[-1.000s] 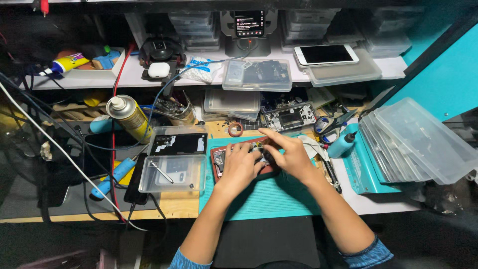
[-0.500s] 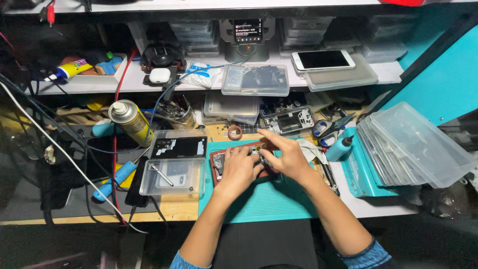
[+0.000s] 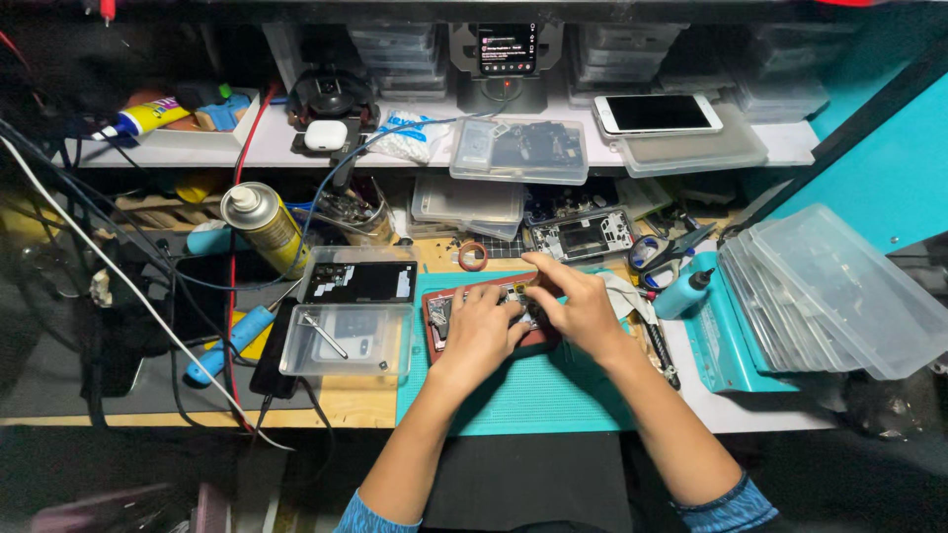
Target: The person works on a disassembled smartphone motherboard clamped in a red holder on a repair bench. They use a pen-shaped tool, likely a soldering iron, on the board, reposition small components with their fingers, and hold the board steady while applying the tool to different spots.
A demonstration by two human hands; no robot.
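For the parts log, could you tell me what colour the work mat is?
Teal green mat, clearest in the head view.

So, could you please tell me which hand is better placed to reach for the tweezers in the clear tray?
Probably the left hand. It rests on the opened phone right beside the clear tray holding the tweezers, while the right hand is farther off.

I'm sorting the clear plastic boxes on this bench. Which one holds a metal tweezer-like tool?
The clear box at the teal mat's left edge, just left of the left hand. A slim metal tool lies slantwise in it; the shelf boxes hold phone parts instead.
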